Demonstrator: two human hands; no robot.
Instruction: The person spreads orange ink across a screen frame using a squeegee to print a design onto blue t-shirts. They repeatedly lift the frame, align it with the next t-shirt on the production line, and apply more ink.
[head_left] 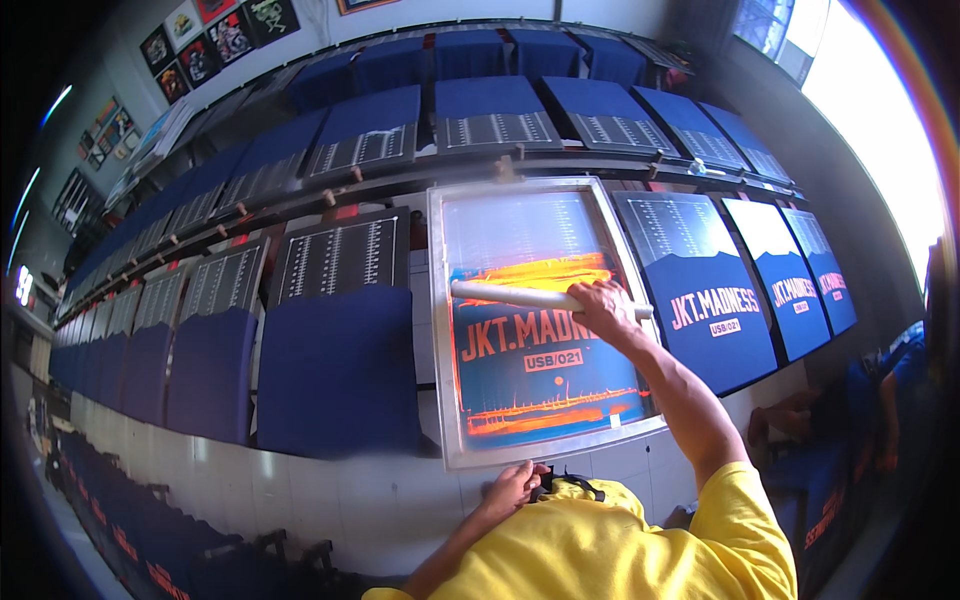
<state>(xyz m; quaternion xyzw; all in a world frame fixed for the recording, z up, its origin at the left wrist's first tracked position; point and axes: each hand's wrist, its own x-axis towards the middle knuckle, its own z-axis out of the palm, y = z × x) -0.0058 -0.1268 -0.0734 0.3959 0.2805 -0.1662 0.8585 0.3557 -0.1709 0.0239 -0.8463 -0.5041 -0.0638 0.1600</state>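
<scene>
My right hand (605, 312) is closed around the right part of a long, pale squeegee (515, 294), which lies across a printing screen (436, 330) in a light metal frame. Bright orange ink (540, 268) is smeared on the mesh beyond the squeegee, and another orange band runs along the near end. Orange lettering and dark blue show through the mesh between them. Just below the near edge of the frame, my left hand (512, 490) has its fingers curled in beside a black strap (570, 483). What those fingers hold, if anything, is hidden.
Left of the screen a blank dark blue fabric panel (335, 370) lies on a printing board. To the right lie blue panels (712, 310) with orange lettering. Another row of boards (490, 100) stands beyond a rail (400, 180). Someone in dark clothes (850, 420) is at the right.
</scene>
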